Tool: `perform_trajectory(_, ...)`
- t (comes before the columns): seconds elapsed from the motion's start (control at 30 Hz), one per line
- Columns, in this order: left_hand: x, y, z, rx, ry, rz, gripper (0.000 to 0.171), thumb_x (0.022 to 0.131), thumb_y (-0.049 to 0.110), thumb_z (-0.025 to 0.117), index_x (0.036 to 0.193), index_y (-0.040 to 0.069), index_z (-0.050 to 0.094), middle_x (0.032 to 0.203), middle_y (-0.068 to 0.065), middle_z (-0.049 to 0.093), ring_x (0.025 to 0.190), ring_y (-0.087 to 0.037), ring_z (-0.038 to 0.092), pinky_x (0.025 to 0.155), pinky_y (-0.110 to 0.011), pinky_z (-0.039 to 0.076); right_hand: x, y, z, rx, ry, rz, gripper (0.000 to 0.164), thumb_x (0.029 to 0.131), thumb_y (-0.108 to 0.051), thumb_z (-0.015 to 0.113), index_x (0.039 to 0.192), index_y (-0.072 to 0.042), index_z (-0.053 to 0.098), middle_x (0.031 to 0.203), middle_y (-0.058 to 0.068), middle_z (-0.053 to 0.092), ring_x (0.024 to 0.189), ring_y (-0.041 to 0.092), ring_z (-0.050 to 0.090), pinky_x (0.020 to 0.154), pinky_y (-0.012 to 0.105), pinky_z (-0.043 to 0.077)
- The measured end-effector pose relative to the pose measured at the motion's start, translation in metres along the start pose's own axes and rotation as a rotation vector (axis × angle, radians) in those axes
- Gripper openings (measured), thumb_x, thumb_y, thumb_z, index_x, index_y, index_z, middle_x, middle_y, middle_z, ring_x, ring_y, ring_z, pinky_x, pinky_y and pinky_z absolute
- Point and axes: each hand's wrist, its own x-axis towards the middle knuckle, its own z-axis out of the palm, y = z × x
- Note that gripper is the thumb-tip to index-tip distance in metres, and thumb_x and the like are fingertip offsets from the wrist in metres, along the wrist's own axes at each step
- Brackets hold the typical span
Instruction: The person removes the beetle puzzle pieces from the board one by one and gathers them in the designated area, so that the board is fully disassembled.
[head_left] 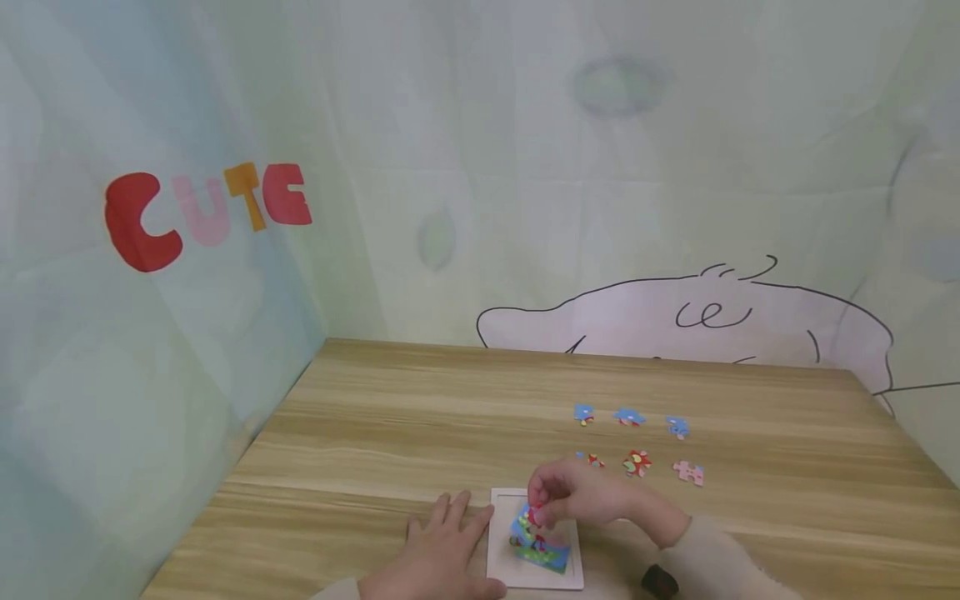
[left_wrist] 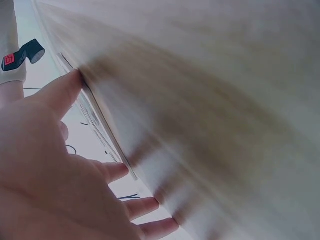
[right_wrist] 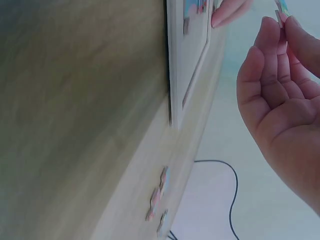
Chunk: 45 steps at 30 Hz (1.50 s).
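Observation:
My left hand lies spread on the wooden table at the left side of a white puzzle tray, fingers straight, with the thumb at the tray's edge in the left wrist view. Over the tray, my right hand pinches a small jigsaw piece between thumb and fingertips, raised above the board. Joined pieces in blue, green and red lie in the tray's lower part, partly covered by the held piece in the head view.
Loose jigsaw pieces lie in two rows beyond the tray, among them a blue one, a red one and a pink one. A small black device is by the right sleeve. Fabric walls stand behind and left of the table.

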Motion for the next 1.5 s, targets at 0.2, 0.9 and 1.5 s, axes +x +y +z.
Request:
perform_trajectory(0.2,-0.001,-0.001,0.0,-0.006,0.0,0.001,0.09,0.077,0.064,0.066,0.145,0.009,0.043,0.151,-0.026,0.03,0.136,-0.054,0.025,0.089,-0.081,0.023,-0.011,0.006,-0.014,0.002,0.027,-0.002,0.008,0.088,-0.005,0.067,0.089,-0.001,0.061,0.078,-0.005,0.057,0.072,0.004,0.056,0.067,0.024,0.051)
perform_trajectory(0.9,-0.001,-0.004,-0.001,-0.039,-0.017,-0.021,0.094,0.074,0.064,0.069,0.145,0.007,0.042,0.152,-0.025,0.029,0.138,-0.05,0.023,0.093,-0.08,0.021,-0.05,0.044,-0.047,-0.086,0.057,0.012,0.007,0.084,-0.001,0.068,0.084,-0.006,0.063,0.076,-0.008,0.059,0.07,0.001,0.051,0.066,0.02,0.044)
perform_trajectory(1.5,-0.003,-0.007,0.001,-0.023,0.017,0.007,0.093,0.075,0.063,0.07,0.143,0.006,0.043,0.15,-0.025,0.032,0.136,-0.051,0.026,0.092,-0.079,0.024,-0.046,0.047,-0.044,-0.161,0.018,0.061,0.009,0.085,-0.011,0.071,0.087,-0.004,0.066,0.077,-0.008,0.064,0.072,0.0,0.055,0.071,0.021,0.046)
